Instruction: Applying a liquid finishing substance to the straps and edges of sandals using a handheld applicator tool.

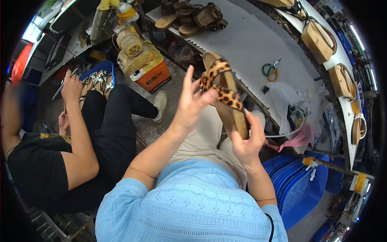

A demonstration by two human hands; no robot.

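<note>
A leopard-print sandal (228, 98) with a tan sole and two broad straps is held up tilted over my lap. My right hand (248, 142) grips its lower end, fingers and thumb closed around the sole. Beside the straps, my left hand (191, 103) has its fingers apart, the index pointing up. Its thumb is at the strap's edge; whether it presses on it I cannot tell. Scissors (271, 71) with green and orange handles lie on the white worktable (246, 38) beyond the sandal.
Several dark sandals (191, 18) stand at the table's far end. Wedge sandals (318, 40) line a white shelf on the right. Stacked blue bins (300, 185) and a pink cloth (298, 138) are at lower right. A yellow machine (139, 52) and a seated co-worker (52, 169) are at left.
</note>
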